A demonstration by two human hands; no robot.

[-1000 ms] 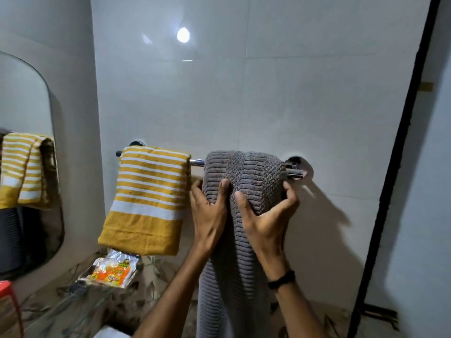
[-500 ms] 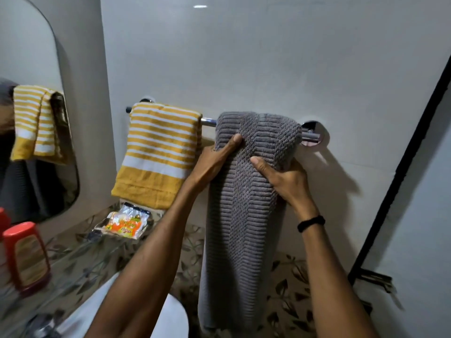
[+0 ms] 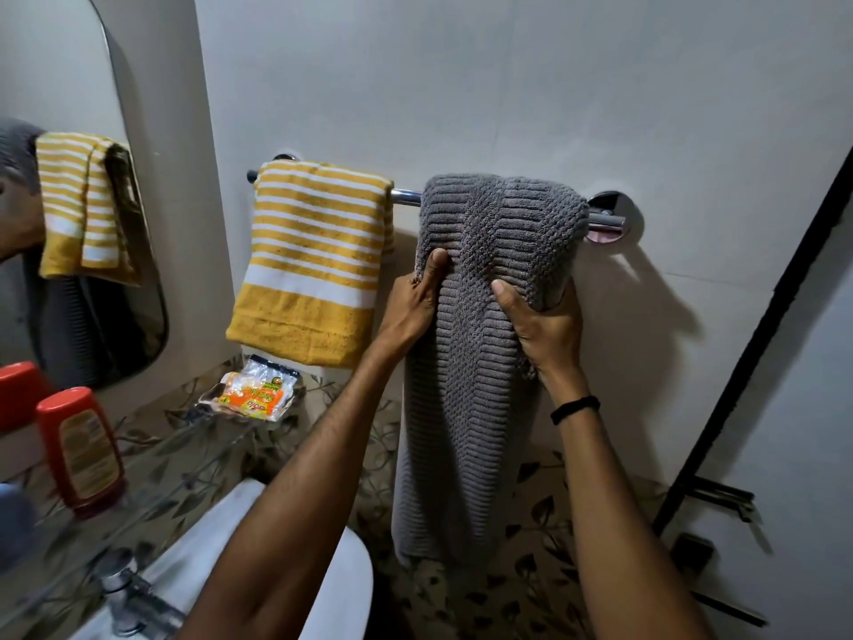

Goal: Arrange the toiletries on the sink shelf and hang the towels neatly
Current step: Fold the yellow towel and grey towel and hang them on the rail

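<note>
A grey ribbed towel (image 3: 471,408) hangs over the right half of a chrome towel bar (image 3: 406,195) on the white wall. My left hand (image 3: 413,302) pinches the towel's left edge a little below the bar. My right hand (image 3: 542,323) grips its right edge at about the same height. A folded yellow and white striped towel (image 3: 314,256) hangs on the bar's left half. On the glass shelf (image 3: 194,455) at the lower left stand a red bottle (image 3: 81,450) and a clear packet with orange contents (image 3: 256,392).
A mirror (image 3: 69,200) at the left reflects both towels. Below are a white sink (image 3: 203,552) and a chrome tap (image 3: 129,593). A black frame (image 3: 757,339) runs diagonally at the right. Leaf-patterned tiles cover the lower wall.
Both hands have slid down the grey towel from near the bar. The view has tilted down, bringing the shelf, red bottle and sink into sight.
</note>
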